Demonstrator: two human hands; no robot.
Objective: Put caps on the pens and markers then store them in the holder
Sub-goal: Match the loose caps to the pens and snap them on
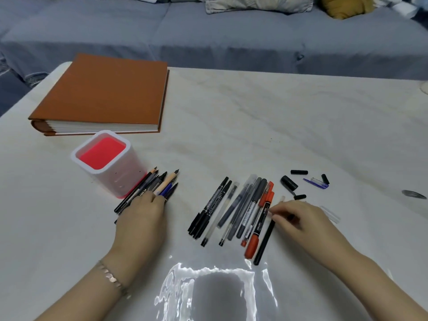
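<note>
Left hand point(141, 218) lay over uncapped pens point(162, 184) at holder's point(129, 172) 4 o'clock, grip unclear | right hand point(298, 221) pinched black pen point(264, 242) | risk: nudged pens rolling, scattering loose caps point(298, 172).

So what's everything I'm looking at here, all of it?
Table: one, white, fills the foreground.
Sofa: one, grey-blue, behind the table, with cushions.
Album: one, orange-brown, far left of table.
Holder: one, white with red inside, in front of the album.
Pen bundle: one, mostly black, right of the holder.
Pen row: about ten, black, grey, red, centre.
Loose caps: four black, one clear-blue, right of the row.
Bracelet: one, rose-gold, left wrist.
Hands: left hand curled over the bundle; right hand pinching the black pen at the row's right end.
</note>
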